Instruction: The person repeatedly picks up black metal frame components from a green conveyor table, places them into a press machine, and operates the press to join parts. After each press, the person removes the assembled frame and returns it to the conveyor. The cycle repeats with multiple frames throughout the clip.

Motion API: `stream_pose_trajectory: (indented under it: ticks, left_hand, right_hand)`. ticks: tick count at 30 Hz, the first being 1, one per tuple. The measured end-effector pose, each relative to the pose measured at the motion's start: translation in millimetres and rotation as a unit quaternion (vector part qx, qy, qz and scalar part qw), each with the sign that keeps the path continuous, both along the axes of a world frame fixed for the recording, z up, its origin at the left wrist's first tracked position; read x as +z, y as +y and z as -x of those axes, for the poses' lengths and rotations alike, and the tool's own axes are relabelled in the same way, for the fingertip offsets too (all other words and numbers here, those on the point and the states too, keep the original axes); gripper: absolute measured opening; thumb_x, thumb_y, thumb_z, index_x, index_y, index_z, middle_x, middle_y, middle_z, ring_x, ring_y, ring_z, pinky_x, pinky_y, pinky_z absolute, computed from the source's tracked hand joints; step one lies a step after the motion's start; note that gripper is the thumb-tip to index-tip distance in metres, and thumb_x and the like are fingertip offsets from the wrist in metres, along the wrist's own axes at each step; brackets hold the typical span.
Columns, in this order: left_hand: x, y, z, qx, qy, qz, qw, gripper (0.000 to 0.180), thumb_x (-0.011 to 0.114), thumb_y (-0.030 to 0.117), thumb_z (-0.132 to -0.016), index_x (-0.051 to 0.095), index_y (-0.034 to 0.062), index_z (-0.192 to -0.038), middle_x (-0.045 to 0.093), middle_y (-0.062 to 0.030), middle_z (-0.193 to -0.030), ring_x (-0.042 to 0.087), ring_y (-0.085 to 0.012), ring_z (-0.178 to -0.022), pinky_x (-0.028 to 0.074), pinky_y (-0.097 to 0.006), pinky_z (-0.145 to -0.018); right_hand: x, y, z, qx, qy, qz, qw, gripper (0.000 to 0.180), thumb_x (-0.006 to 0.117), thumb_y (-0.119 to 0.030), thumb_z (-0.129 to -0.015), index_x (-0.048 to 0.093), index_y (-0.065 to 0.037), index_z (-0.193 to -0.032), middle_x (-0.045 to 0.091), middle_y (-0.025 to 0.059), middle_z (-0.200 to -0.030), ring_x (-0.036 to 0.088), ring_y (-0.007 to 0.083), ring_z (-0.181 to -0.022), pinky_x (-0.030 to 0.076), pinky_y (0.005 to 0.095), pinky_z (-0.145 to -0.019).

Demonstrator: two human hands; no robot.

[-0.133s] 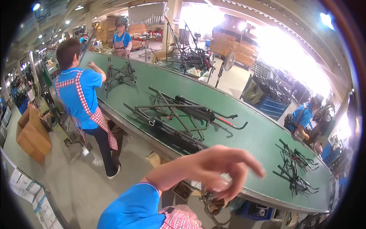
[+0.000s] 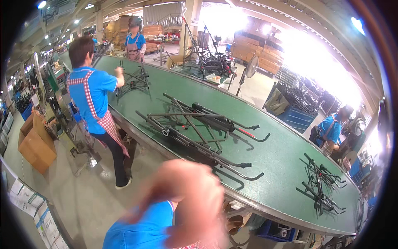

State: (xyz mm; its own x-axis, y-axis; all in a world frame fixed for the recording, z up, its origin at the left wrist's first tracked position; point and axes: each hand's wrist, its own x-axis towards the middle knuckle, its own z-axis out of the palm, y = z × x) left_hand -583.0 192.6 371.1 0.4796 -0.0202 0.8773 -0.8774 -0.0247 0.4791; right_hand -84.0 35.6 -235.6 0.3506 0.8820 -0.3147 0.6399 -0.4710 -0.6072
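My left hand [image 2: 192,195] is raised close in front of me at the lower middle, badly smeared by motion. Its fingers cannot be made out, and no object shows in it. The blue sleeve of that arm comes up from the lower edge. Just beyond the hand, on a long green-topped table [image 2: 273,166], lies a folded black tubular metal frame [image 2: 186,141] with curved handle ends and a small red part. The hand is apart from it and hides part of the table's near edge. My right hand is out of view.
A co-worker [image 2: 93,99] in a checked apron handles another frame [image 2: 132,81] at the table's left. More frames [image 2: 321,182] lie at the right end. Another person [image 2: 134,43] stands across the table. A blue bin [image 2: 275,230] sits under it; a cardboard box [image 2: 37,143] stands left.
My left hand has swung left and back toward me, uncovering the curved handle ends of the nearest frame. The co-worker's arm has risen over the far-left frame.
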Motion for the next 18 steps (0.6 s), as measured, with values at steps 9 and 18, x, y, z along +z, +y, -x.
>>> stream_pose_trajectory:
  ticks: [9, 18]
  left_hand:
    - [23, -20, 7, -0.098, 0.070, -0.068, 0.990, 0.021, 0.047, 0.013, -0.086, 0.053, -0.0062, -0.088, 0.050, -0.0255, -0.065, 0.046, -0.0257, -0.047, 0.035, -0.037, -0.047]
    - [2, -8, -21, -0.131, 0.058, -0.292, 0.946, 0.038, 0.049, 0.017, -0.087, 0.050, -0.0133, -0.110, 0.054, -0.0112, -0.069, 0.054, -0.0248, -0.055, 0.042, -0.035, -0.054]
  right_hand:
    - [7, -25, -12, -0.056, 0.048, 0.032, 0.997, 0.036, 0.059, -0.033, -0.081, 0.066, 0.002, -0.090, 0.064, 0.0186, -0.082, 0.061, 0.0281, -0.077, 0.048, 0.0368, -0.072]
    - [-17, -32, -10, -0.060, 0.090, 0.050, 0.993, 0.028, 0.062, -0.025, -0.077, 0.067, 0.002, -0.081, 0.065, 0.0159, -0.070, 0.062, 0.0221, -0.065, 0.050, 0.0349, -0.063]
